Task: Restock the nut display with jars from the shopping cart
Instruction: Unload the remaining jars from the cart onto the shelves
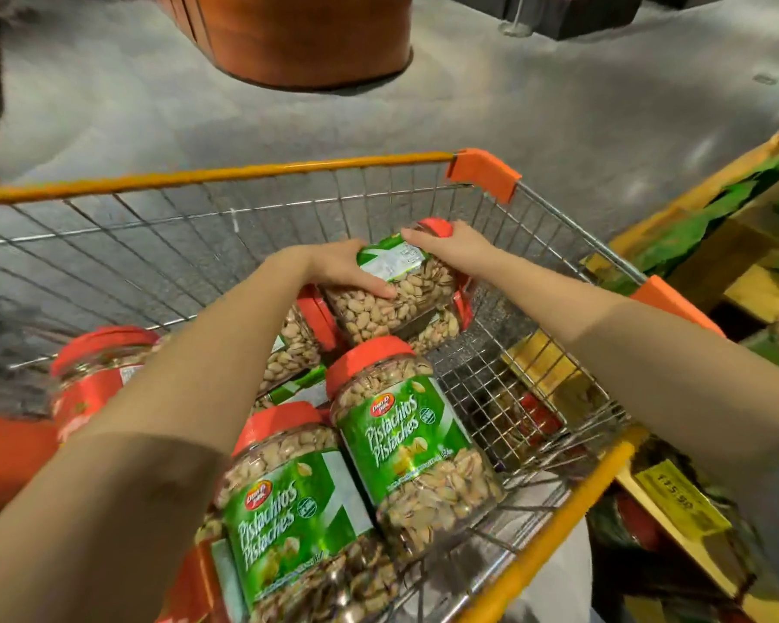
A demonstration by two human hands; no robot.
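A wire shopping cart (pixel 226 173) with an orange rim holds several clear pistachio jars with red lids and green labels. Both my hands reach into its far end and hold one jar (pixel 405 294) lying on its side on top of the others. My left hand (pixel 347 272) grips the jar's body from the left, thumb across the nuts. My right hand (pixel 450 247) curls over the jar's lid end. Two more jars (pixel 414 442) (pixel 289 514) lie close to me in the cart.
The nut display (pixel 711 281), yellow wooden shelving with green packaging, stands right of the cart, with a yellow price tag (pixel 680 499) on its edge. A round orange-brown stand (pixel 306 38) sits on the grey floor ahead. Another red-lidded jar (pixel 100 366) lies at the cart's left.
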